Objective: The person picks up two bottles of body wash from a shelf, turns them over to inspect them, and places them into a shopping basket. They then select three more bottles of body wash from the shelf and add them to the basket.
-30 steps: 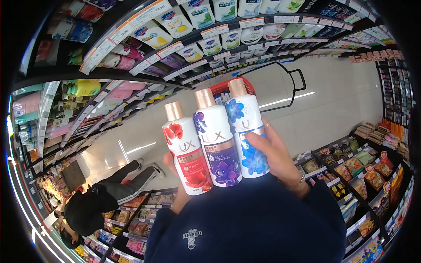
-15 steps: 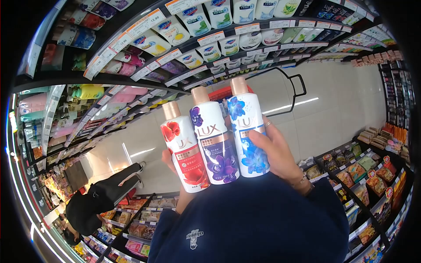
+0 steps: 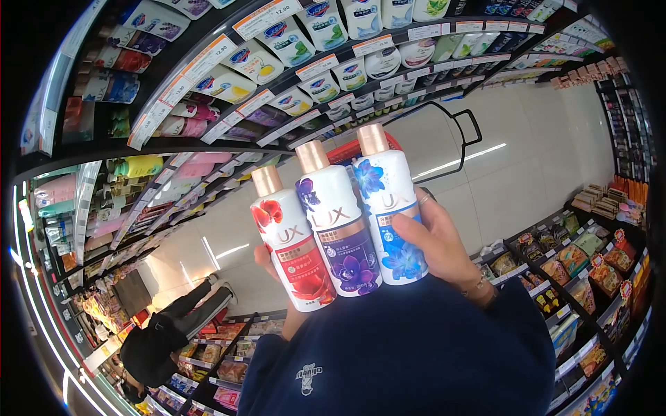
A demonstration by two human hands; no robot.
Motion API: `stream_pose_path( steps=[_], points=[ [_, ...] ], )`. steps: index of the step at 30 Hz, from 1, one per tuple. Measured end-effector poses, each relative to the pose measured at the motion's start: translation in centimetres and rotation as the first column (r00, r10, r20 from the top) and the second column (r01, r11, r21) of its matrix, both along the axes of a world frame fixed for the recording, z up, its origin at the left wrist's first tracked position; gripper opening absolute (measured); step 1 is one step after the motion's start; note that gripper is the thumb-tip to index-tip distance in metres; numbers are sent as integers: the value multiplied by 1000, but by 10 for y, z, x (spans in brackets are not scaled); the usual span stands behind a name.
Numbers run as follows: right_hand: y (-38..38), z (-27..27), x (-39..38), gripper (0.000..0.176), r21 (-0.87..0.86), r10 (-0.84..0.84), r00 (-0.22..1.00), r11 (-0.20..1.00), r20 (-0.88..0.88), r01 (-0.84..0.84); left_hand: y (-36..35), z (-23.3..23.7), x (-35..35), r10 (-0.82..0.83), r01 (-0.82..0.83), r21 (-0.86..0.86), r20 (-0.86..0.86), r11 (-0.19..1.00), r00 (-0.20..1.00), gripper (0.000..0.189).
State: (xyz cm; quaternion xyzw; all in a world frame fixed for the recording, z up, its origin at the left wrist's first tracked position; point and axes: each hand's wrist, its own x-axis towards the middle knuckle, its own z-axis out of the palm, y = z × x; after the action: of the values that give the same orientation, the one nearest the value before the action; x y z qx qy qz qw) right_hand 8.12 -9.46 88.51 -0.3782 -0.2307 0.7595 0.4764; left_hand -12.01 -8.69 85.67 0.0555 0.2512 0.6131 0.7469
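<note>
Three white LUX bottles with rose-gold caps stand side by side in front of my chest, labels facing me. My left hand (image 3: 264,259) is closed around the outer side of the red-flowered bottle (image 3: 297,274); most of its fingers are hidden behind. In the middle, the purple-flowered bottle (image 3: 347,243) is pressed between the other two, and what supports it from behind is hidden. My right hand (image 3: 444,239), with a ring, grips the blue-flowered bottle (image 3: 399,256), its thumb lying across the label.
Shelves of body-care bottles with price labels (image 3: 274,14) rise ahead. A red basket (image 3: 340,152) with a black handle (image 3: 472,125) is on the floor behind the bottles. Packaged food fills racks (image 3: 583,277) at right. A person in black (image 3: 156,347) is at lower left.
The view has tilted slightly, and the bottles sit a little lower and further left, still in both hands. The person in black appears lower and further right.
</note>
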Motion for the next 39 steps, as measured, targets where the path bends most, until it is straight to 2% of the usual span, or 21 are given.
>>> stream_pose_path(
  steps=[2, 9, 17, 27, 29, 33, 36, 39],
  points=[
    [-1, 0, -1, 50, -1, -35, 999, 999, -34, 35, 1, 5, 2, 2, -2, 2, 84, 1000, 996, 84],
    [-2, -2, -1, 51, -1, -18, 998, 1000, -53, 17, -2, 4, 0, 6, -13, 35, 169, 999, 986, 84],
    [-2, 0, -3, 55, -40, -8, 986, 999, -167, 1, -6, 3, -7, 6, -32, 89, 278, 996, 961, 83],
    [-7, -1, -4, 58, -12, 4, 984, 1000, -177, -6, -12, 3, -11, 38, -54, 82, 192, 995, 981, 83],
    [-7, 0, -4, 60, 12, 5, 978, 1000, -207, -2, -12, 2, -9, 14, -51, 140, 253, 989, 967, 83],
    [-8, -1, -3, 60, 32, 26, 977, 999, -212, -20, -17, 2, -12, 23, -54, 116, 257, 992, 966, 83],
    [-11, -1, -2, 59, 18, 18, 978, 1000, -208, -14, -18, 0, -12, -41, -9, 170, 289, 985, 956, 82],
    [-14, -1, -2, 59, 4, 14, 982, 1000, -189, -13, -19, 4, -9, 18, -35, 76, 223, 997, 975, 82]
  ],
)
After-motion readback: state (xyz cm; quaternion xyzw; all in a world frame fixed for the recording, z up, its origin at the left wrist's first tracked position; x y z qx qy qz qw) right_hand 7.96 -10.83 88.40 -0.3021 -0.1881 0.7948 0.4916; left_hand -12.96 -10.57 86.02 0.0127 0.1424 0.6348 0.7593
